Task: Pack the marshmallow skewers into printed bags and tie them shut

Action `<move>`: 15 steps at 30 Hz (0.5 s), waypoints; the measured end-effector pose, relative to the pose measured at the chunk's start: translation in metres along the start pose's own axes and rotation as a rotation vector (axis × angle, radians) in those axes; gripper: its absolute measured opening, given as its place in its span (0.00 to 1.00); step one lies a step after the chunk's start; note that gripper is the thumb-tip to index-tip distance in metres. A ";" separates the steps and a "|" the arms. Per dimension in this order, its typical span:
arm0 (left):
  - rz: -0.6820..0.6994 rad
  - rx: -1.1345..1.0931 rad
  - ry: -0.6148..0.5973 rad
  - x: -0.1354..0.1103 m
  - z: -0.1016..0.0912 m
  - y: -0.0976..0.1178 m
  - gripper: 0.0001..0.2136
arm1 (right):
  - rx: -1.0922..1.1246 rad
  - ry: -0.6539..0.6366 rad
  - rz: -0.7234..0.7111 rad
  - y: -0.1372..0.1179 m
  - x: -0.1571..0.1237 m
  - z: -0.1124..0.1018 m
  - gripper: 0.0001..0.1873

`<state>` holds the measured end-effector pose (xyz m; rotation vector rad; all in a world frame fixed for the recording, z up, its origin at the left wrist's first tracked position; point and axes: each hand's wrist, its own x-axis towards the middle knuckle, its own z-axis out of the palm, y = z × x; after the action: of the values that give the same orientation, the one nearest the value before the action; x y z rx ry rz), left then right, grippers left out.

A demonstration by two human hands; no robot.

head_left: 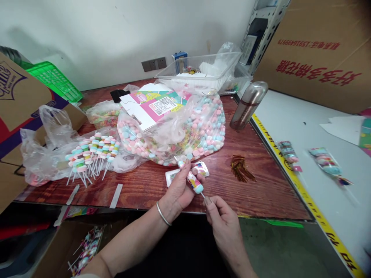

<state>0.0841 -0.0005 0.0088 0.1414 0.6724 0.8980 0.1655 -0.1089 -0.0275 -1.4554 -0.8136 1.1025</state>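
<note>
My left hand [177,190] is wrapped round a marshmallow lollipop [194,183] in a printed clear wrapper, held tilted over the table's front edge. The thumb and fingers of my right hand [222,216] pinch its white stick just below the blue end marshmallow. Beneath and behind my left hand lies a stack of printed wrappers [203,168], partly hidden. To the right, a small pile of gold twist ties [242,168] rests on the wooden tabletop. On the left, several unwrapped marshmallow lollipops [92,150] are heaped on a plastic bag.
Behind my hands stand a large bag of marshmallows [208,127], a printed card box [162,104] and a clear plastic bin [199,83]. A steel flask [249,105] stands right. Wrapped lollipops [325,161] lie on the white table. Below left, a carton [55,247] holds wrapped lollipops.
</note>
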 end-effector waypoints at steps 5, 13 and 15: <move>-0.031 -0.034 -0.093 0.003 -0.004 0.006 0.09 | 0.365 -0.094 0.200 0.001 0.000 -0.005 0.22; -0.034 0.044 -0.141 -0.008 -0.001 -0.020 0.14 | 0.607 -0.118 0.372 -0.009 0.001 0.005 0.22; -0.042 0.101 -0.110 -0.009 -0.001 -0.023 0.16 | 0.595 -0.090 0.351 -0.009 0.001 0.007 0.23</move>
<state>0.0952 -0.0223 0.0030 0.2644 0.6157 0.8106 0.1599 -0.1037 -0.0189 -1.0617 -0.2438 1.5257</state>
